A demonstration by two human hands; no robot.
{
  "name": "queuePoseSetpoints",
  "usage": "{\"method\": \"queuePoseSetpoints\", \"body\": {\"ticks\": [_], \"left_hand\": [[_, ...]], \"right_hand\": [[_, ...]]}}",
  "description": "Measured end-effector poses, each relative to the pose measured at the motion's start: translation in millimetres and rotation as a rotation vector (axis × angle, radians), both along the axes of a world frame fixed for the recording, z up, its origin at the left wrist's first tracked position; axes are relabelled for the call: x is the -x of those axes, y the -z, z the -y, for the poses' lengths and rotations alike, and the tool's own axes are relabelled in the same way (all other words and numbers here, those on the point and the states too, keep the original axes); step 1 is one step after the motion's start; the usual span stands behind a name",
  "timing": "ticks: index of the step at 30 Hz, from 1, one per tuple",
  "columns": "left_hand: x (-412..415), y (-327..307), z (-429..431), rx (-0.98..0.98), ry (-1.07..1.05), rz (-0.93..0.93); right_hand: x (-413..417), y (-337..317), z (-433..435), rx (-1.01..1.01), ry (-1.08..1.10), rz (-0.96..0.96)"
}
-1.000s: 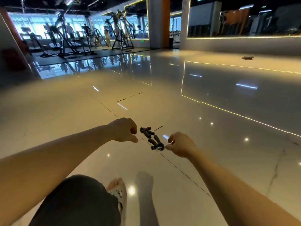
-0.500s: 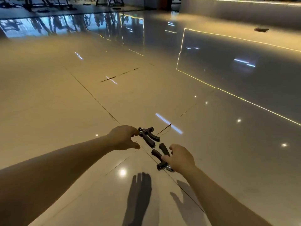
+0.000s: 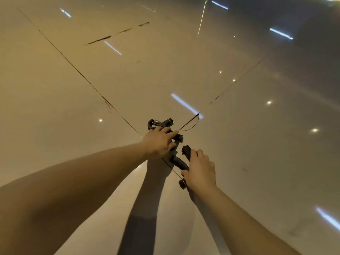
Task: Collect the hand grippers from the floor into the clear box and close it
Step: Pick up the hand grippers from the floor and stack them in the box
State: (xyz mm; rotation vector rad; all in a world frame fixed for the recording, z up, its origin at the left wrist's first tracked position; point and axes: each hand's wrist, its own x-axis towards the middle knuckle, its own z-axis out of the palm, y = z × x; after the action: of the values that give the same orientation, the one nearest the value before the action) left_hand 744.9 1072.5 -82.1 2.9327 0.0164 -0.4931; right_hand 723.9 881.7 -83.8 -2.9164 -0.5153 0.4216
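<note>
Two black hand grippers lie close together on the glossy tiled floor. The far hand gripper (image 3: 161,123) shows its metal spring and curved top; my left hand (image 3: 159,142) lies over its handles with the fingers curled around them. The near hand gripper (image 3: 179,161) points its two handles away from me, and my right hand (image 3: 200,172) closes over its lower end, where a dark red knob (image 3: 183,183) sticks out. The clear box is not in view.
Polished beige floor tiles (image 3: 73,107) with dark joint lines and bright light reflections fill the view. A thin cracked line (image 3: 191,124) runs just beyond the grippers. My arms cast dark shadows (image 3: 147,208) on the floor below the hands.
The view has dropped toward the floor and come closer. Both hands have come down onto the hand grippers and closed on them, the left on the far one, the right on the near one.
</note>
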Motion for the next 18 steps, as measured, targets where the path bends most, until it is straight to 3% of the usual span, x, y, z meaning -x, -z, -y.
{"method": "queuePoseSetpoints", "body": {"ticks": [4, 9, 13, 16, 18], "left_hand": [[3.6, 17.2, 4.8, -0.038, 0.072, 0.038], [33.7, 16.1, 1.0, 0.157, -0.100, 0.192], [63.2, 26.5, 7.5, 0.067, -0.385, 0.328], [74.0, 29.2, 22.4, 0.092, -0.760, 0.257], [72.0, 28.2, 26.9, 0.111, -0.816, 0.220]], "right_hand": [[-7.2, 2.3, 27.0, 0.013, -0.198, -0.044], [-6.4, -5.8, 62.5, 0.034, -0.348, -0.109], [5.9, -1.9, 67.2, -0.090, -0.113, -0.066], [22.9, 10.2, 66.7, 0.017, 0.053, 0.096], [31.2, 10.5, 67.8, 0.054, 0.197, 0.143]]}}
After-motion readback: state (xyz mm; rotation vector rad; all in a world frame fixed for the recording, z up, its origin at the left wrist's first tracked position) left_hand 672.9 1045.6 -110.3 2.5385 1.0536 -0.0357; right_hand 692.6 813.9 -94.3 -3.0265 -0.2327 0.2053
